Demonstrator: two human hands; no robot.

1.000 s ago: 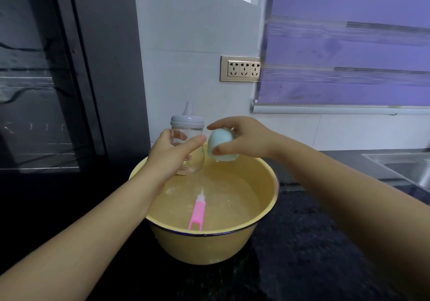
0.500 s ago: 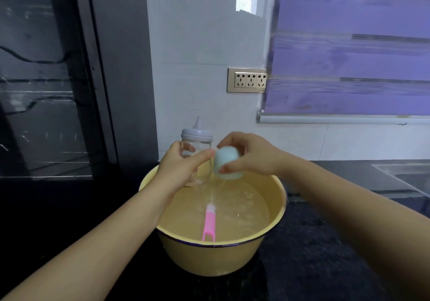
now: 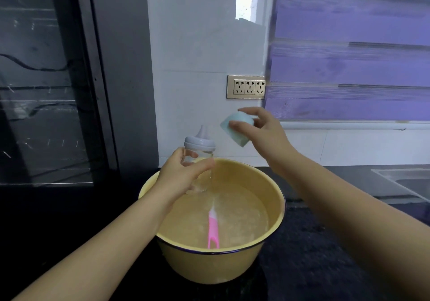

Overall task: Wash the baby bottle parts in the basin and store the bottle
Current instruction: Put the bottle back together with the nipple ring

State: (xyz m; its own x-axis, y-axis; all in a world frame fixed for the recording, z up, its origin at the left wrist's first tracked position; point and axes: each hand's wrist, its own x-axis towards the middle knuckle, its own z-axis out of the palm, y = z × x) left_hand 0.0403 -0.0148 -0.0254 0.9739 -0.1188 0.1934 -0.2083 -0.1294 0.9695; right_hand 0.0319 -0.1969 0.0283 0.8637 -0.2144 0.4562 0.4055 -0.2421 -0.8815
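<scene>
A yellow basin (image 3: 274, 191) of water stands on the dark counter in front of me. My left hand (image 3: 180, 177) grips a clear baby bottle (image 3: 199, 158) with a grey teat collar, upright above the basin's far left rim. Up and to the right, my right hand (image 3: 263, 130) pinches the pale blue bottle cap (image 3: 237, 129), tilted with its open end down-right, above the teat and apart from it. A pink-handled bottle brush (image 3: 213, 231) lies in the water near the front of the basin.
A dark glass-fronted cabinet (image 3: 46, 91) fills the left side. White tiled wall with a gold socket plate (image 3: 246, 87) lies behind the basin. A purple blind (image 3: 349, 56) covers the right, and a steel sink (image 3: 407, 182) sits at the right edge.
My right hand has lifted the blue cap up and to the right, away from the bottle. My left hand still holds the bottle over the basin.
</scene>
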